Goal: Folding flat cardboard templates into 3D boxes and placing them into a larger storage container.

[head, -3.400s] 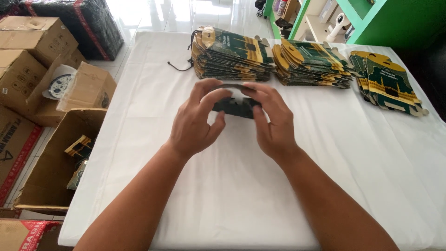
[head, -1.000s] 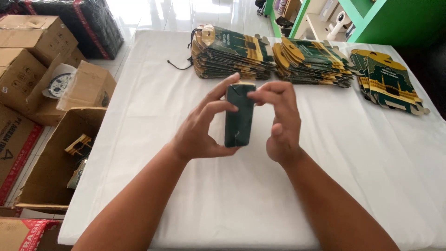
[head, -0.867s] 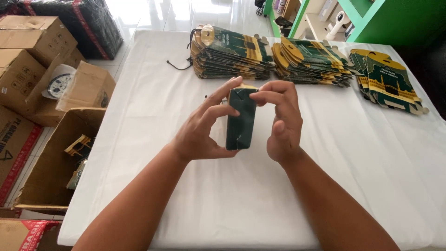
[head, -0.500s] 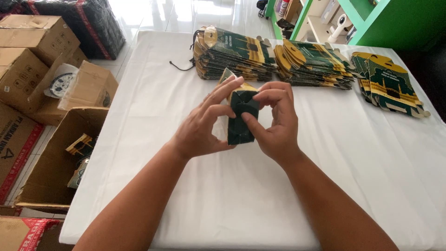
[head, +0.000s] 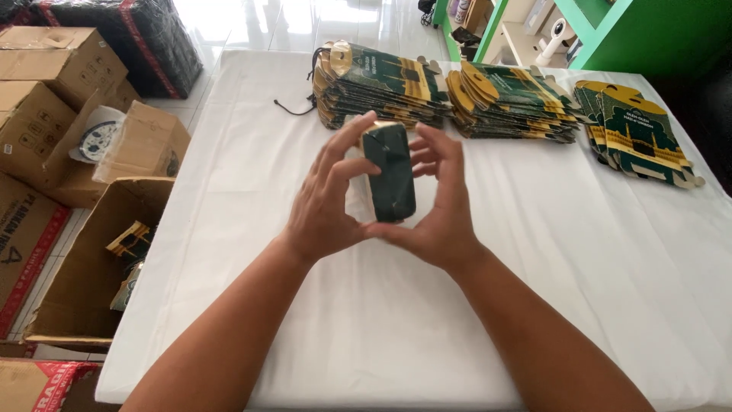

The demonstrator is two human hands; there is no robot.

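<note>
Both hands hold one small dark green carton [head: 390, 172] upright above the counter [head: 396, 305], roughly centred and clear of the white cloth. Left hand [head: 328, 200] has its grip closed on the carton's left side, fingertips at the top corner, thumb lower down. Right hand [head: 435, 200] is closed on the right side and underneath, palm cupping the base.

Change: a few seconds ago the carton lay flat and low between the hands; a second ago it stood on end with a flap open at the top. Now the top looks tucked shut and the body is squared up into a box, so the folding of this piece looks close to done. That is a judgement, since the far end is hidden.

Carton: thin printed card, matte dark green face, gold trim at the top edge, rounded-looking corners, slim rectangular shape.

Behind it, touching the counter, sit three stacks of flat unfolded cartons: left stack [head: 377, 84], middle stack [head: 507, 103], right stack [head: 637, 133], green and gold print, fanned edges. A thin black cord [head: 293, 109] lies by the left stack. On the floor to the left, an open brown cardboard box [head: 84, 267] with a few folded pieces inside; more corrugated boxes [head: 46, 99] beyond.
</note>
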